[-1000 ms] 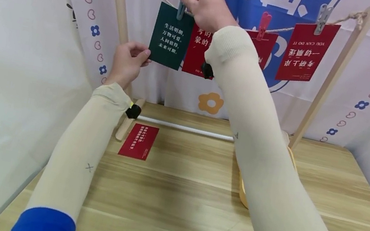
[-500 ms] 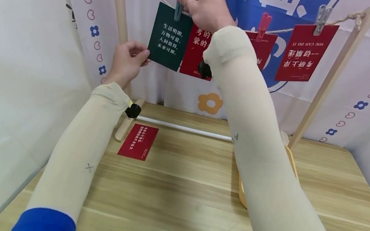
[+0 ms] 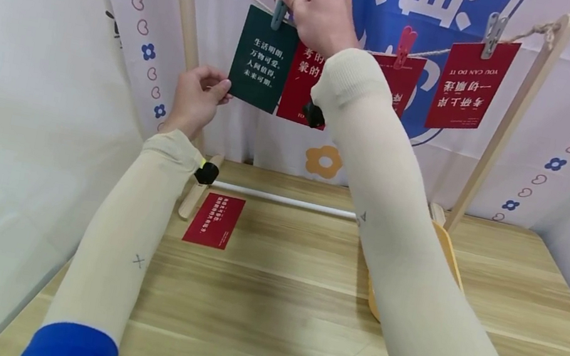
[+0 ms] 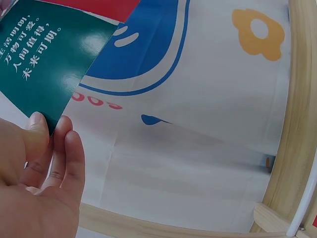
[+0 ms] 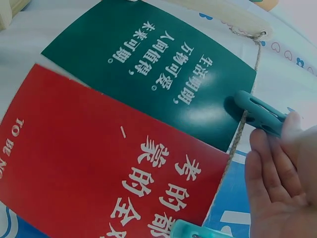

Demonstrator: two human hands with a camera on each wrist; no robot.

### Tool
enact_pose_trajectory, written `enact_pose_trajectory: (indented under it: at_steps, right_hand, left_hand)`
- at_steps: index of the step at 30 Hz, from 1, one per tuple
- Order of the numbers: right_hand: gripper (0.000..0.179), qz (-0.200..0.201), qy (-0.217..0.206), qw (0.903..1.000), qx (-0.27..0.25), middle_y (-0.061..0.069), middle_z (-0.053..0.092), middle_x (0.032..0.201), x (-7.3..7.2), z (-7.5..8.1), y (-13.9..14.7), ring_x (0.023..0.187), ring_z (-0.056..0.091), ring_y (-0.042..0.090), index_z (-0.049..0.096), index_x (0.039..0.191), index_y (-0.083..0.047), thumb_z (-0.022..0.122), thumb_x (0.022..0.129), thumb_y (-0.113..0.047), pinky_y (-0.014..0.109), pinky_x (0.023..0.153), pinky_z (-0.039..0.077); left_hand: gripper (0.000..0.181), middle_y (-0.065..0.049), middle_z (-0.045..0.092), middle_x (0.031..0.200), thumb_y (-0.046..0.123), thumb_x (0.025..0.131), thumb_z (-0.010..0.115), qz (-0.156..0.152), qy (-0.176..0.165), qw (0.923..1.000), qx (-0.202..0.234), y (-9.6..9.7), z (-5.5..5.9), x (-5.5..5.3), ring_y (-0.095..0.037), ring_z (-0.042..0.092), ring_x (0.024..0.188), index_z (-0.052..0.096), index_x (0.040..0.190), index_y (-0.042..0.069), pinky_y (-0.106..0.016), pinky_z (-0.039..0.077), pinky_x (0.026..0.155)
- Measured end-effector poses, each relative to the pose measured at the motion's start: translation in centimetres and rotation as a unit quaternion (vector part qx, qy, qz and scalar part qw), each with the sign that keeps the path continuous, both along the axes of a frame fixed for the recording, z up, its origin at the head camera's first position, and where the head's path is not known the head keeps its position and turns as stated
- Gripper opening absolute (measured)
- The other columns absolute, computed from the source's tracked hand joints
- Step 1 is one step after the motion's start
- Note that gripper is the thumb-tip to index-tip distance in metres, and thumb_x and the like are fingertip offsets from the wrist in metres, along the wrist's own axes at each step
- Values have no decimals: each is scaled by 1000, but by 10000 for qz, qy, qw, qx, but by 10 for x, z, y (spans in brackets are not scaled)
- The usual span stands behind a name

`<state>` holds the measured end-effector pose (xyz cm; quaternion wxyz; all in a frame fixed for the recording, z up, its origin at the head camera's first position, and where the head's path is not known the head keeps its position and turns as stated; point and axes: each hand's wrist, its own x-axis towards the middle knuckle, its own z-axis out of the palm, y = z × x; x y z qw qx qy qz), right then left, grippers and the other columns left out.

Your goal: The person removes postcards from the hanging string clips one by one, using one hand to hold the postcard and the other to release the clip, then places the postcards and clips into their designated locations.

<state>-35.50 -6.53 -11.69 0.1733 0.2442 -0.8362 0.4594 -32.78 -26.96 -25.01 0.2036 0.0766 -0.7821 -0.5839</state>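
A dark green card (image 3: 262, 59) with white writing hangs at the left part of a twine line (image 5: 241, 130). My left hand (image 3: 198, 93) pinches its lower left corner between thumb and fingers, as the left wrist view (image 4: 47, 168) also shows. With my right hand (image 3: 323, 6) I pinch the handle end of a teal clothespin (image 5: 260, 111), whose tip sits over the card's top edge and the twine. Close beside the green card hangs a red card (image 5: 114, 153), held by another teal clothespin (image 5: 195, 230); my right hand and sleeve partly cover it in the head view.
Farther right hang two more red cards, one under a pink clothespin (image 3: 405, 46), one under a grey clothespin (image 3: 493, 35). The wooden frame (image 3: 513, 116) carries the twine. A loose red card (image 3: 214, 220) lies on the table (image 3: 236, 322). My right sleeve partly hides a yellow basket (image 3: 451, 258).
Both hands keep their hold on the green card and clothespin. My right hand has risen slightly at the clothespin's handle; otherwise the view has barely shifted.
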Motion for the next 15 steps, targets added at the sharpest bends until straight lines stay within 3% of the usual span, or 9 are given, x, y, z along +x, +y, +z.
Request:
enact_pose_trajectory:
  at_steps: [15]
  right_hand:
    - [25, -256, 611, 9978, -54, 3, 68, 120, -6, -2, 3, 102, 56, 4, 71, 123, -15, 61, 105, -28, 16, 107, 51]
  left_hand:
    - [23, 4, 62, 105, 17, 108, 59, 83, 8, 10000, 46, 0, -2, 1, -10, 66, 97, 67, 127, 8, -28, 58, 104]
